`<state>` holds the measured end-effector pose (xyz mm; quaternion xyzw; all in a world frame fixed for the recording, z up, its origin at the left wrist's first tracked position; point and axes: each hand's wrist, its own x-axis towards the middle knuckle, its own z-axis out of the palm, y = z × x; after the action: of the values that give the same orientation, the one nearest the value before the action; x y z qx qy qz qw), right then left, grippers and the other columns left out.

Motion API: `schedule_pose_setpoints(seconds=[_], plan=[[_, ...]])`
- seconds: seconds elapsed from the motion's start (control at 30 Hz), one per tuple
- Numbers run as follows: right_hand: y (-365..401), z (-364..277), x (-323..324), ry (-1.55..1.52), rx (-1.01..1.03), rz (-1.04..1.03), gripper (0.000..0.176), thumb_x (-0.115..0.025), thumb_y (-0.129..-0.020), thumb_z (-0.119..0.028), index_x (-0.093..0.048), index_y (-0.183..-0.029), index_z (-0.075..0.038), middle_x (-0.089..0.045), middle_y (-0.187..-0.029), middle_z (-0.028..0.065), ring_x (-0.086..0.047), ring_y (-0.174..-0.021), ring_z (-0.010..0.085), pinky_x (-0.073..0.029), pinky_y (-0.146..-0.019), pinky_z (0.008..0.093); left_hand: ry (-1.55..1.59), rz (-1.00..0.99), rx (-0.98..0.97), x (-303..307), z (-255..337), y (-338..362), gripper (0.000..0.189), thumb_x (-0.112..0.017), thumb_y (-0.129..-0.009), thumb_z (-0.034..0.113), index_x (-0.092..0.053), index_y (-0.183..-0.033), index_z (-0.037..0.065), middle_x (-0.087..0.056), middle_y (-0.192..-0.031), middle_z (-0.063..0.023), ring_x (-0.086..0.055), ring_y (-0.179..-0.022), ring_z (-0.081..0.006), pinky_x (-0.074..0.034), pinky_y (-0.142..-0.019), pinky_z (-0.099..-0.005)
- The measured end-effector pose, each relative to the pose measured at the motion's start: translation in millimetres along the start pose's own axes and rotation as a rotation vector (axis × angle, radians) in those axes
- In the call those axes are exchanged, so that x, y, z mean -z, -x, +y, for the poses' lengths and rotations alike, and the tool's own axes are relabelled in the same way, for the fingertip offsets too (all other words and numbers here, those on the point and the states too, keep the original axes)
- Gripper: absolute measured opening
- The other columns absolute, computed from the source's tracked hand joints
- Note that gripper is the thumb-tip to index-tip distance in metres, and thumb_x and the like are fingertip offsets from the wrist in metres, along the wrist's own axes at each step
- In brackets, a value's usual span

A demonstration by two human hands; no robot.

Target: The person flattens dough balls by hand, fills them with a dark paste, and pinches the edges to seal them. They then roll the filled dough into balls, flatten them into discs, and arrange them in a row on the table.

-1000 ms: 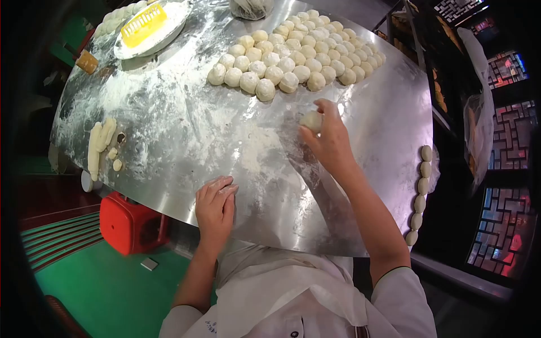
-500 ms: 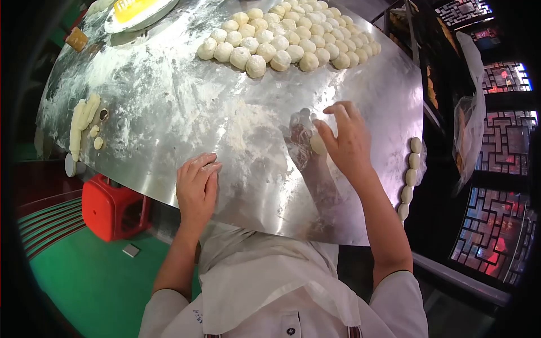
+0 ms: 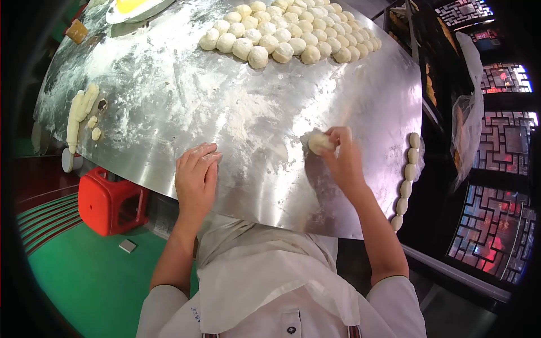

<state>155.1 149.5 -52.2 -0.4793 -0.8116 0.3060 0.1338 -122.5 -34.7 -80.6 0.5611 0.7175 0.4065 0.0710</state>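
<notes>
At the right of the middle of the metal table, my right hand (image 3: 344,159) has its fingers closed on the near side of a pale dough ball (image 3: 319,142). The fingers are a little blurred. My left hand (image 3: 196,172) lies palm down near the table's front edge, fingers stretched out and dusted with flour, holding nothing. Toward the back stand many floured dough balls (image 3: 282,52) in close rows. Along the right edge runs a line of small dough pieces (image 3: 409,172).
A floury metal table (image 3: 248,186) spans the view. At its left lie dough strips (image 3: 76,121) and small scraps (image 3: 96,133). A white dish (image 3: 143,12) with something yellow stands at the back left, near a brown block (image 3: 76,32). A red stool (image 3: 104,203) is below left.
My right hand has come down from above the dough ball and its fingers have closed on it. My left hand has stayed on the table. The view has shifted slightly.
</notes>
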Motion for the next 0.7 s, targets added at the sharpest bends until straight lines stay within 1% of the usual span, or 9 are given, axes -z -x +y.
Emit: schedule_pose_setpoints(seconds=[0.1,0.27,0.33,0.37,0.43,0.5,0.6,0.67,0.7], plan=[[37.2,-24.1,1.9,-0.084,0.234,-0.065,0.037,-0.077,-0.083,-0.011,-0.05,-0.107,-0.005,-0.063,-0.109,0.0167,-0.061,-0.101,0.0349,-0.05,-0.084,0.0429,-0.011,-0.003,-0.013,0.9,-0.3,1.1,0.017,-0.062,-0.088,-0.001,-0.072,-0.101,0.004,-0.071,-0.115,-0.0098,-0.063,-0.114,-0.0302,-0.046,-0.099,-0.0405],[19.5,-34.4,-1.4,-0.036,0.176,-0.09,0.048,-0.072,-0.09,-0.031,-0.053,-0.124,-0.001,-0.061,-0.126,0.019,-0.058,-0.114,0.0376,-0.047,-0.096,0.0472,-0.041,0.001,-0.023,0.3,1.4,-0.1,0.016,-0.062,-0.089,-0.001,-0.073,-0.099,0.004,-0.071,-0.115,-0.0094,-0.063,-0.115,-0.0297,-0.046,-0.101,-0.0405],[3.1,-41.6,-30.3,0.391,0.358,0.141,0.067,-0.063,-0.094,-0.046,-0.049,-0.139,0.002,-0.051,-0.144,0.0238,-0.046,-0.135,0.0415,-0.034,-0.112,0.0546,-0.045,0.014,-0.035,-0.3,1.3,-1.4,0.016,-0.063,-0.088,-0.001,-0.073,-0.099,0.005,-0.071,-0.114,-0.009,-0.063,-0.113,-0.0297,-0.046,-0.1,-0.0405],[2.0,-38.8,-43.7,0.387,0.356,0.148,0.067,-0.063,-0.094,-0.046,-0.049,-0.139,0.002,-0.051,-0.144,0.0238,-0.046,-0.135,0.0415,-0.034,-0.112,0.0546,-0.045,0.021,-0.035,-0.4,1.9,0.7,0.016,-0.065,-0.087,0.0,-0.073,-0.1,0.006,-0.071,-0.113,-0.0086,-0.064,-0.112,-0.0297,-0.046,-0.098,-0.0404],[-8.3,-28.5,-64.6,0.453,0.287,0.117,0.078,-0.058,-0.094,-0.054,-0.044,-0.146,0.003,-0.04,-0.155,0.0255,-0.031,-0.147,0.0428,-0.02,-0.119,0.0599,-0.075,0.018,-0.059,-1.7,-0.8,1.4,0.017,-0.064,-0.088,-0.002,-0.073,-0.1,0.006,-0.071,-0.114,-0.0089,-0.064,-0.112,-0.0293,-0.047,-0.098,-0.0398],[2.7,-22.2,-55.2,0.44,0.269,0.107,0.074,-0.056,-0.096,-0.053,-0.046,-0.145,0.001,-0.037,-0.157,0.0272,-0.028,-0.149,0.0416,-0.019,-0.12,0.0602,-0.11,0.005,-0.084,1.4,-3.0,3.2,0.018,-0.063,-0.088,-0.003,-0.073,-0.101,0.005,-0.071,-0.114,-0.0091,-0.064,-0.112,-0.0289,-0.047,-0.098,-0.0391],[37.9,-23.0,-24.2,0.49,0.249,0.153,0.057,-0.065,-0.094,-0.039,-0.053,-0.135,-0.001,-0.047,-0.147,0.0263,-0.04,-0.14,0.0425,-0.03,-0.115,0.0575,0.202,0.038,0.095,3.6,-5.9,3.9,0.021,-0.059,-0.091,-0.007,-0.072,-0.104,0.003,-0.07,-0.116,-0.0113,-0.064,-0.112,-0.0249,-0.051,-0.095,-0.0343],[62.8,-22.6,-16.3,-0.05,-0.048,-0.086,0.042,-0.075,-0.085,-0.017,-0.056,-0.119,-0.003,-0.058,-0.132,0.0217,-0.053,-0.126,0.0417,-0.043,-0.105,0.0509,0.267,0.035,0.079,-1.8,4.2,-2.8,0.022,-0.059,-0.092,-0.006,-0.072,-0.107,0.003,-0.07,-0.117,-0.0116,-0.064,-0.112,-0.024,-0.052,-0.093,-0.0335],[74.8,-17.0,-20.1,-0.053,-0.058,-0.076,0.042,-0.075,-0.085,-0.017,-0.056,-0.119,-0.003,-0.058,-0.132,0.0217,-0.053,-0.126,0.0417,-0.043,-0.105,0.0509,0.33,0.042,0.076,-5.5,12.7,-6.1,0.023,-0.059,-0.092,-0.005,-0.071,-0.11,0.003,-0.069,-0.118,-0.0118,-0.065,-0.111,-0.0231,-0.052,-0.092,-0.0328]])
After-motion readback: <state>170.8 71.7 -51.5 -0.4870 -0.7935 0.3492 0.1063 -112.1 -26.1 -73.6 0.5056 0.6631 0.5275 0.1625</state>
